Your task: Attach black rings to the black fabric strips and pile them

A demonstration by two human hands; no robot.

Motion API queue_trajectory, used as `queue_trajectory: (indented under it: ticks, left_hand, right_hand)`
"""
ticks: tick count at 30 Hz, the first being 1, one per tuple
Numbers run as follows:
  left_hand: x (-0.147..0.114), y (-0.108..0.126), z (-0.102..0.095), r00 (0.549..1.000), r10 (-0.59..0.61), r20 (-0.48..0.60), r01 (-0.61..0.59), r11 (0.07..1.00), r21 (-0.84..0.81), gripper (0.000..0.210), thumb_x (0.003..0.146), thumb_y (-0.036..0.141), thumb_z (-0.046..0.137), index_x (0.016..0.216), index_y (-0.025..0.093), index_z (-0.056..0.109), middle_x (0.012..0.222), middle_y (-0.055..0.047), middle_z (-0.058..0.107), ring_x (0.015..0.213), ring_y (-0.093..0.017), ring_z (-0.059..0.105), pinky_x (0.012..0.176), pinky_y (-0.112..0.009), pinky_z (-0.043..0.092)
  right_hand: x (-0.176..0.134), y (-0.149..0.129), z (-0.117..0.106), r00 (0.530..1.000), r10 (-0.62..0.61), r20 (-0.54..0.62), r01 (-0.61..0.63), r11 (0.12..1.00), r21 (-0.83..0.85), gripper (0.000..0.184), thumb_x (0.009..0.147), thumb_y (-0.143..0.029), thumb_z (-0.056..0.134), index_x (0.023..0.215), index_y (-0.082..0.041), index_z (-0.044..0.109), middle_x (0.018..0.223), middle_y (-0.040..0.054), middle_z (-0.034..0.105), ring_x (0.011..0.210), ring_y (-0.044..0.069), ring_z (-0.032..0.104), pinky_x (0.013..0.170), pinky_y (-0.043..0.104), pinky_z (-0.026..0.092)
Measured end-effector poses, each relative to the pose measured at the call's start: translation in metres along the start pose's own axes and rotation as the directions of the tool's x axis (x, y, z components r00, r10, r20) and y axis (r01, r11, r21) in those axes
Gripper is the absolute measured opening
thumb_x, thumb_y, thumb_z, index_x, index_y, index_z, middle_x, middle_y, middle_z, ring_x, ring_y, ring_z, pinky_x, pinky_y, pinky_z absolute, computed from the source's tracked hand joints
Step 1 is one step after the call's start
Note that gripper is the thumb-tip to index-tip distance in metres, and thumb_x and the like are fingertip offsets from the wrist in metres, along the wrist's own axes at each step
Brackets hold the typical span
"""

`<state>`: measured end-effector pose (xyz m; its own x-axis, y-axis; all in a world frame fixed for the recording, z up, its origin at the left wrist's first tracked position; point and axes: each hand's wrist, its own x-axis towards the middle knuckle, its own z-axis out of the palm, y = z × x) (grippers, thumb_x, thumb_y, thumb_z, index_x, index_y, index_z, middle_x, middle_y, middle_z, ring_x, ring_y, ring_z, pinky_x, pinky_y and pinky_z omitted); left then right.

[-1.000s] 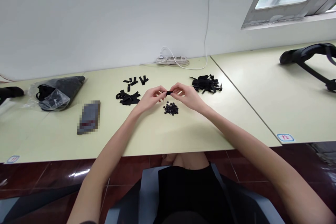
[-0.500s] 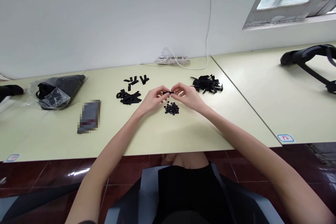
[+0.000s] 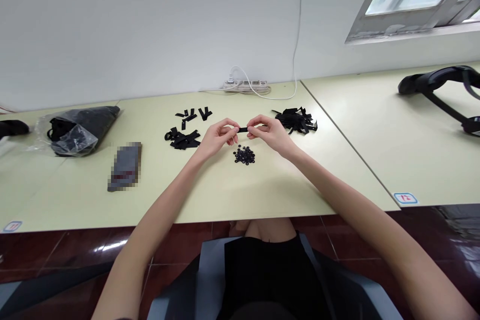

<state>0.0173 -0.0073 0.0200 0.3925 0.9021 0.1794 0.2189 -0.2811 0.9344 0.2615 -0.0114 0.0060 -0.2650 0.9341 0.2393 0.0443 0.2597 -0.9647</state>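
Observation:
My left hand (image 3: 219, 136) and my right hand (image 3: 269, 133) pinch the two ends of a short black strap piece (image 3: 243, 129), held level just above the pale table (image 3: 232, 190). Directly under it lies a small heap of black rings (image 3: 244, 154). To the right of my right hand sits a pile of loose black strap pieces (image 3: 296, 119). Left of my left hand lie a cluster of folded black pieces (image 3: 182, 139) and a few separate ones (image 3: 193, 115) farther back.
A clear plastic bag with black material (image 3: 77, 130) and a blurred grey packet (image 3: 125, 166) lie at the left. A power strip with white cable (image 3: 246, 86) sits at the wall. A black headset-like object (image 3: 446, 87) rests on the neighbouring table at the right.
Both hands have lifted slightly and drawn the strap piece out straighter between the fingertips. The view has shifted a little.

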Motion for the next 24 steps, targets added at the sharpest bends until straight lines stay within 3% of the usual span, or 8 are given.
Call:
queue_trajectory:
  ticks: [3,8,14,21,24]
  left_hand:
    - [0.0,0.002,-0.001,1.0,-0.018,0.001,0.018,0.999,-0.03,0.056,0.095,0.075,0.085,0.113,0.023,0.075,0.082,-0.004,0.079,0.071,-0.017,0.069,0.077,-0.034,0.059]
    - [0.002,0.001,-0.002,0.998,0.004,-0.057,-0.007,0.999,-0.051,0.057,0.095,0.076,0.084,0.111,0.022,0.077,0.106,-0.009,0.083,0.087,-0.019,0.076,0.08,-0.033,0.061]
    - [0.003,-0.003,-0.003,0.997,0.041,-0.072,-0.041,0.999,0.002,0.051,0.094,0.067,0.086,0.116,0.022,0.075,0.111,-0.008,0.079,0.092,-0.02,0.077,0.08,-0.033,0.063]
    - [0.004,-0.005,-0.003,0.997,0.056,-0.058,-0.055,0.998,0.034,0.047,0.094,0.063,0.086,0.114,0.021,0.075,0.121,-0.011,0.081,0.094,-0.02,0.078,0.079,-0.032,0.063]
    - [0.006,-0.008,-0.006,0.995,0.072,-0.074,-0.068,0.996,0.054,0.044,0.095,0.059,0.086,0.115,0.021,0.076,0.123,-0.011,0.081,0.095,-0.02,0.077,0.078,-0.031,0.062]
  right_hand:
    - [-0.001,-0.002,-0.001,1.0,-0.003,0.003,0.003,0.999,0.032,0.042,0.089,-0.063,0.09,0.101,-0.025,0.075,0.108,0.0052,0.08,0.103,0.026,0.083,0.109,0.049,0.065]
    - [-0.002,-0.006,0.0,0.999,-0.039,-0.021,0.039,0.999,-0.012,0.036,0.09,-0.056,0.091,0.1,-0.024,0.081,0.115,0.0094,0.083,0.115,0.028,0.079,0.115,0.049,0.061]
    - [0.002,-0.001,0.001,0.995,-0.088,-0.043,0.089,0.996,0.014,0.032,0.084,-0.048,0.091,0.102,-0.026,0.076,0.116,0.0076,0.082,0.116,0.028,0.078,0.113,0.051,0.064]
    - [0.001,0.0,0.001,0.995,-0.097,-0.032,0.098,0.995,0.024,0.03,0.087,-0.041,0.088,0.11,-0.026,0.074,0.119,0.008,0.081,0.118,0.027,0.078,0.116,0.05,0.062]
    - [0.008,0.009,-0.007,0.99,-0.114,-0.081,0.116,0.993,0.025,0.027,0.086,-0.038,0.087,0.108,-0.026,0.076,0.116,0.0072,0.083,0.117,0.027,0.079,0.117,0.049,0.062]
